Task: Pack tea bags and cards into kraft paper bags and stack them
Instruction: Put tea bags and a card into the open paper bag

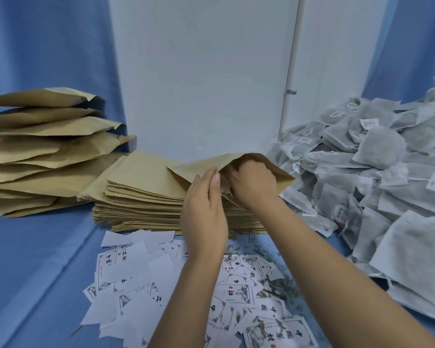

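Bag on stack, 12 o'clock of cards. Paper judged light, thin and crease-prone. Left hand pinches its lip, fingers together. Right hand is curled inside the mouth, grip unseen. Hold by the lip.

Two hands: left hand, right hand. One opened kraft bag. One flat stack of empty kraft bags, too many to count. Roughly eight filled kraft bags, lower ones hard to separate. Dozens of tea bags heaped, dozens of cards scattered.
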